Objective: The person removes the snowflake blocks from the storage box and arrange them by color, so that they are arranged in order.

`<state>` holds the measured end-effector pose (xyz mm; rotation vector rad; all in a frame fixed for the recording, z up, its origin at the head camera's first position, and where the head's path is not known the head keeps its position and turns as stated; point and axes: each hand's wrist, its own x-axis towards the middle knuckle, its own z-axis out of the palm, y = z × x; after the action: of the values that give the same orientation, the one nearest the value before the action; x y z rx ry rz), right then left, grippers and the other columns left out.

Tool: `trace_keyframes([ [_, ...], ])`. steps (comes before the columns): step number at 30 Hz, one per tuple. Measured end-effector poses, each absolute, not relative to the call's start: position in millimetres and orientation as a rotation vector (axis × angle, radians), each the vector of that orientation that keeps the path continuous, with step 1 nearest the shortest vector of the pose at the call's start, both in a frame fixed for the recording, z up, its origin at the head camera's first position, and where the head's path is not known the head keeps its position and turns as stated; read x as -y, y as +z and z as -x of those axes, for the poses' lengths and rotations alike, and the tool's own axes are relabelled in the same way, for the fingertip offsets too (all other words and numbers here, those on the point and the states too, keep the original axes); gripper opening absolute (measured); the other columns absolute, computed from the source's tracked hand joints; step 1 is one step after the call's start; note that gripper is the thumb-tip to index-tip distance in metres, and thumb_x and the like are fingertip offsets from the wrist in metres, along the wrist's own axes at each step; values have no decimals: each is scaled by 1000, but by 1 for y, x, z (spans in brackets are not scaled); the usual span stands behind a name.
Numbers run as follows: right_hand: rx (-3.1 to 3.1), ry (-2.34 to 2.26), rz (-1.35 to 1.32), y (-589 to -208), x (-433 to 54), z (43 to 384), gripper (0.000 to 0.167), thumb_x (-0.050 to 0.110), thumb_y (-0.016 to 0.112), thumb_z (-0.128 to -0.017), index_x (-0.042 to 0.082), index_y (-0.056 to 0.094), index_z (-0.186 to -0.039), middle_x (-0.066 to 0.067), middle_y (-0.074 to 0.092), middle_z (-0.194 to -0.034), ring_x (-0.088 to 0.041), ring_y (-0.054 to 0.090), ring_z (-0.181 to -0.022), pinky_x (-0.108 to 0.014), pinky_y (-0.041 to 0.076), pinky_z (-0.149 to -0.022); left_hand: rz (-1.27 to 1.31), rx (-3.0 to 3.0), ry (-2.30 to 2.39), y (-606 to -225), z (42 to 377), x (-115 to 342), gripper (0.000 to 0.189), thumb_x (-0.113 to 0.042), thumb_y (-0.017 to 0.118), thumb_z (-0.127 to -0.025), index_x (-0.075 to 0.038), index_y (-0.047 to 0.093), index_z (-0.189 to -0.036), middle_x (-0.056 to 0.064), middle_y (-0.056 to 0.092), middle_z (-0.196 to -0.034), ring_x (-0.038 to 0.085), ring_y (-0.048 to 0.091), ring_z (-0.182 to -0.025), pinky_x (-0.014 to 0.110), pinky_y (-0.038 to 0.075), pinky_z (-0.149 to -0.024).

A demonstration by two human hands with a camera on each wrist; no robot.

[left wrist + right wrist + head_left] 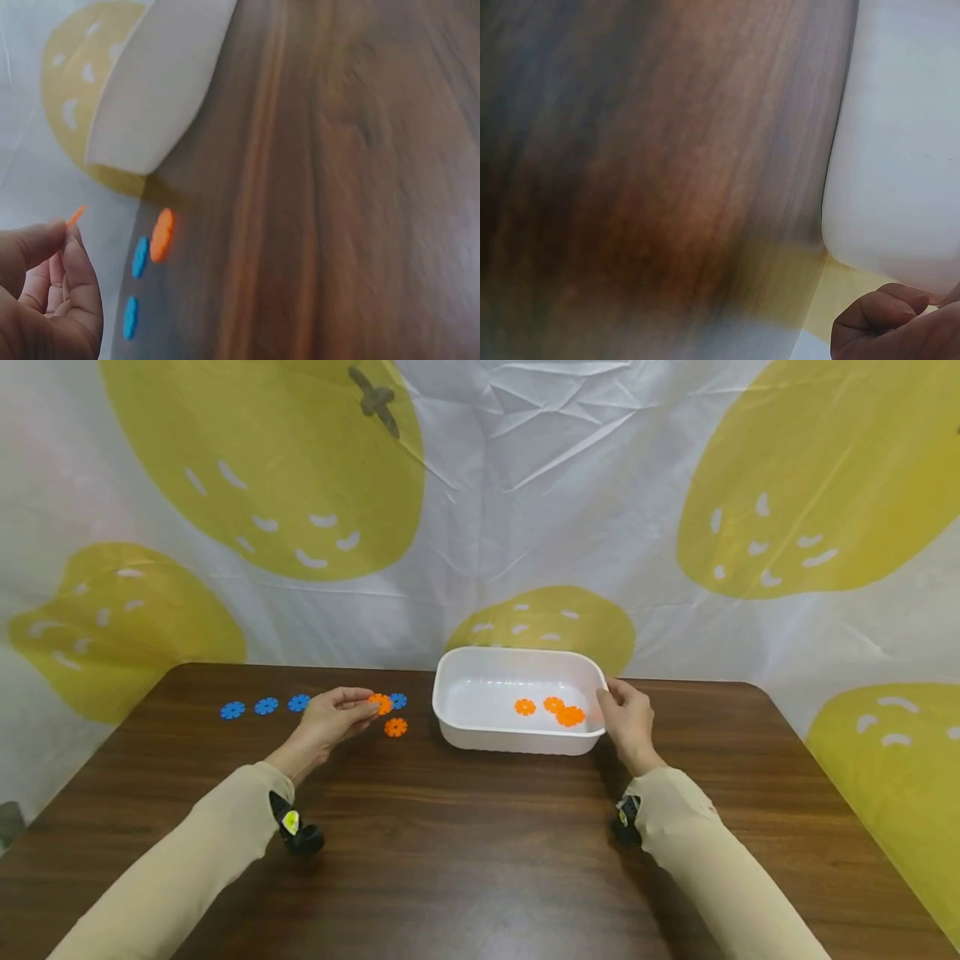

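Note:
My left hand (333, 720) pinches an orange notched disc (381, 702) between thumb and fingers, raised over the table; the left wrist view shows the disc edge-on (76, 215). Another orange disc (395, 727) lies on the table just below that hand, beside a blue disc (399, 701). With its thumb at the rim, my right hand (628, 718) grips the right end of a white plastic basin (517, 742). Several orange discs (525, 707) lie inside the basin. In the right wrist view the curled fingers (877, 311) are by the basin's corner.
More blue discs (266, 706) lie in a row on the left side of the brown wooden table (465, 843). Behind the table hangs a white cloth (540, 527) printed with yellow fruit, close to its far edge. A strap with a black device sits on each wrist.

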<state>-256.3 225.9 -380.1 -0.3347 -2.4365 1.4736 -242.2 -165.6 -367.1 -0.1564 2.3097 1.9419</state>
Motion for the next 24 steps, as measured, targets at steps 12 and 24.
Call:
trace_keyframes([
  [12, 2441, 1472, 320, -380, -227, 256, 40, 19, 49, -96, 1, 54, -131, -21, 60, -118, -28, 53, -103, -38, 47, -93, 207, -2389, 1831, -378, 238, 188, 42, -14, 62, -91, 3, 50, -128, -2, 65, -97, 5, 66, -85, 25, 54, -82],
  [24, 2439, 1492, 319, -381, -227, 257, 40, 19, 49, -96, 1, 53, -132, -21, 59, -122, -29, 53, -107, -40, 46, -96, 186, -2467, 1723, -384, 239, 190, 39, -10, 61, -91, 3, 52, -126, 3, 67, -100, 1, 65, -80, 23, 54, -78],
])
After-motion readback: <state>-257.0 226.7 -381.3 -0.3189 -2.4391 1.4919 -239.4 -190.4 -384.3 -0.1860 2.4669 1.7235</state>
